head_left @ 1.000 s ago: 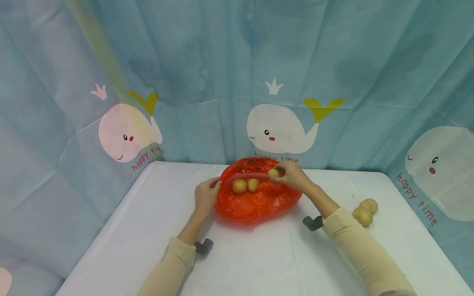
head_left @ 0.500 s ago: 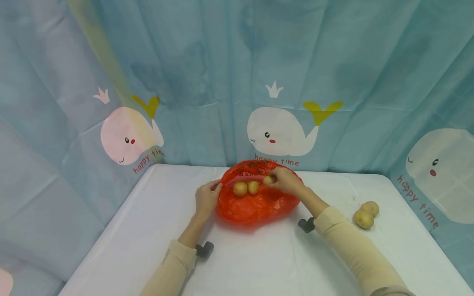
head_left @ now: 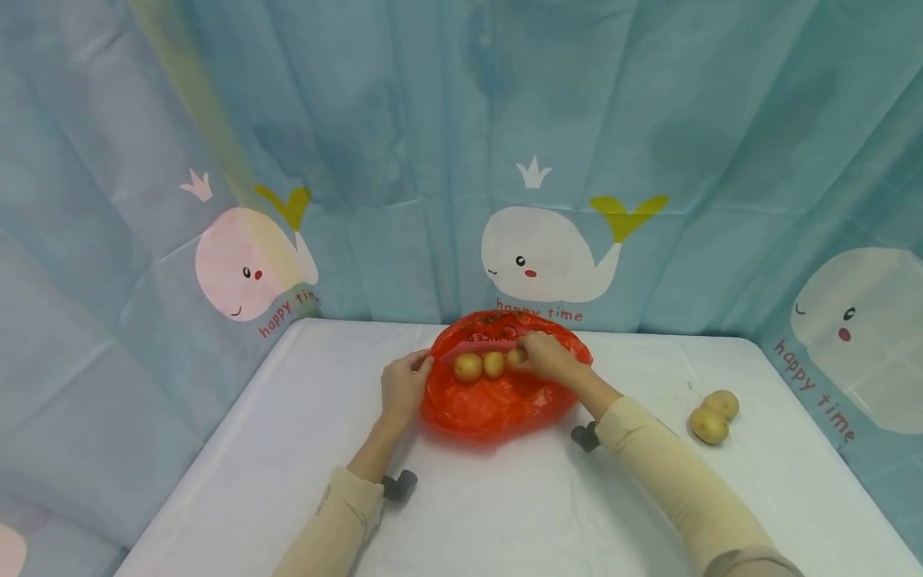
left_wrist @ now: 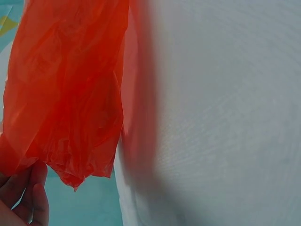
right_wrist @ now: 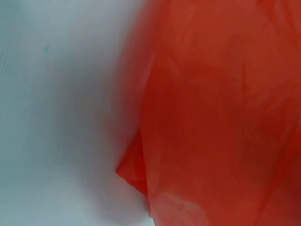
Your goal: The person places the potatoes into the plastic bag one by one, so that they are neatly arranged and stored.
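Note:
A red plastic bag [head_left: 476, 409] lies with its mouth spread at the far middle of the table. Its left rim is pinched between the thumb and fingers of my left hand [head_left: 402, 389]; in the left wrist view the fingers [left_wrist: 40, 202] touch the bag's edge [left_wrist: 70, 94]. Inside the bag sit two potatoes, a larger one [head_left: 468, 367] and a smaller one [head_left: 493, 365]. My right hand [head_left: 548, 358] reaches into the mouth and grips a third potato [head_left: 514, 357], partly hidden by the fingers. Red plastic [right_wrist: 221, 108] fills much of the right wrist view, where the hand is hidden.
Two more potatoes [head_left: 710, 425] lie touching on the white table [head_left: 505, 513], right of the bag. A blue curtain [head_left: 389, 240] with whale prints hangs behind the table and along both sides.
My right hand has moved left and slightly down into the bag with its potato, closer to the two potatoes there. My left hand keeps its hold on the rim.

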`<state>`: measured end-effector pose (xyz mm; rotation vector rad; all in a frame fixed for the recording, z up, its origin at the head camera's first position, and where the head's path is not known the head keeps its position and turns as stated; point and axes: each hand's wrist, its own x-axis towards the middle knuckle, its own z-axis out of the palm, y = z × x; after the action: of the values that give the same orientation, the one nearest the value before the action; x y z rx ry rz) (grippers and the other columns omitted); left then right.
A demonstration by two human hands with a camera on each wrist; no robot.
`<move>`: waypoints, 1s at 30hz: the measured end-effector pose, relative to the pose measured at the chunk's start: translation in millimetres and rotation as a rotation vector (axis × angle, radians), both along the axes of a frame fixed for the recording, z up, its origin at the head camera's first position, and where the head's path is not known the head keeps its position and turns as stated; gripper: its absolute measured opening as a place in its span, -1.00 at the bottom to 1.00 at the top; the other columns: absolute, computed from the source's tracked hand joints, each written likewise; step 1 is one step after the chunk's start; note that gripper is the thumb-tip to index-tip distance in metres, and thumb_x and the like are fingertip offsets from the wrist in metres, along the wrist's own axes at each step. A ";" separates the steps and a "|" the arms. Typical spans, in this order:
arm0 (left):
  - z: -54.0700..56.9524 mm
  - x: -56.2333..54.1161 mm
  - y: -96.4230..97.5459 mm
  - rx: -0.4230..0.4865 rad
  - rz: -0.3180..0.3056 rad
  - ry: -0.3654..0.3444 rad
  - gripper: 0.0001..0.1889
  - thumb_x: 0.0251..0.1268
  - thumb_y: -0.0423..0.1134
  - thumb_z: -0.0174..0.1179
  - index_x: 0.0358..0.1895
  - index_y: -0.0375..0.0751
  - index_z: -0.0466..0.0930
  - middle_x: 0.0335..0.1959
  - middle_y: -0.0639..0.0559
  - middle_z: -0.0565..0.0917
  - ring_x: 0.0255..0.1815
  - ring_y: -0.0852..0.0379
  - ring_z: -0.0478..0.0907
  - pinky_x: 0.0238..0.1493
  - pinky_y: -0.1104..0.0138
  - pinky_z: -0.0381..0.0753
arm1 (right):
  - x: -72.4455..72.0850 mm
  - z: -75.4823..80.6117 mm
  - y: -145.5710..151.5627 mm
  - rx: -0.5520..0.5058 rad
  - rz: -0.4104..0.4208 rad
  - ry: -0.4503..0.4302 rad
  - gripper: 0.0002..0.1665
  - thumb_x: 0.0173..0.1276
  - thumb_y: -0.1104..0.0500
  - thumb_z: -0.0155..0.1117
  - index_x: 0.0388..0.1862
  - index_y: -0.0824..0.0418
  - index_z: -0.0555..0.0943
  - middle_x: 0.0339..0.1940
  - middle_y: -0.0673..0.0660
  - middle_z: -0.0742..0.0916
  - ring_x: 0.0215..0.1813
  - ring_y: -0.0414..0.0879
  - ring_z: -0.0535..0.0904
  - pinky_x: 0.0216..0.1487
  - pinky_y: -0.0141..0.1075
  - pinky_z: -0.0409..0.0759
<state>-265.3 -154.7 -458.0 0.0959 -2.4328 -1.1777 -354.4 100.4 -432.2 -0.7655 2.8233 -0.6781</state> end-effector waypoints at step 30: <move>0.5 -1.1 0.3 0.004 -0.001 -0.023 -0.70 0.38 -0.21 0.19 0.08 -0.26 0.67 -0.08 -0.17 0.76 -0.14 -0.06 0.70 -0.02 0.14 0.72 | -6.8 -11.9 -5.8 0.106 0.044 0.081 -0.83 0.34 0.16 0.29 -0.45 0.15 0.56 -0.53 0.04 0.55 -0.36 -0.08 0.47 -0.27 -0.36 0.49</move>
<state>-266.4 -154.4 -457.5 0.1107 -2.4509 -1.1888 -361.2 94.6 -444.1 -0.8517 2.8779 -0.4976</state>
